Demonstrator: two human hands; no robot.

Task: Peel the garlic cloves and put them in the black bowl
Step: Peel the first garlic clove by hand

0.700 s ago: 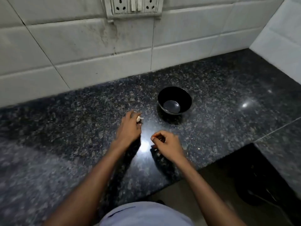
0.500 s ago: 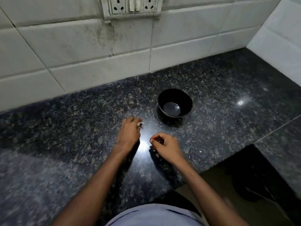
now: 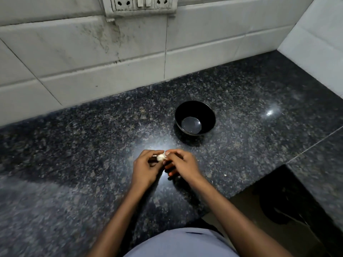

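A small white garlic clove (image 3: 161, 157) is held over the dark granite counter between both hands. My left hand (image 3: 146, 168) pinches it from the left with curled fingers. My right hand (image 3: 181, 165) meets it from the right, thumb and forefinger tip on the clove. The black bowl (image 3: 195, 117) stands on the counter just beyond my right hand, upright, with nothing visible inside but a shiny bottom.
The speckled granite counter (image 3: 92, 145) runs to a white tiled wall (image 3: 92, 52) at the back and right. A socket panel (image 3: 141, 4) sits on the wall above. The counter's front edge drops to the floor at lower right. A tiny white scrap (image 3: 225, 175) lies right of my hands.
My two hands have come together; the right hand, earlier apart and curled, now touches the clove that the left hand holds. The camera view shifted slightly.
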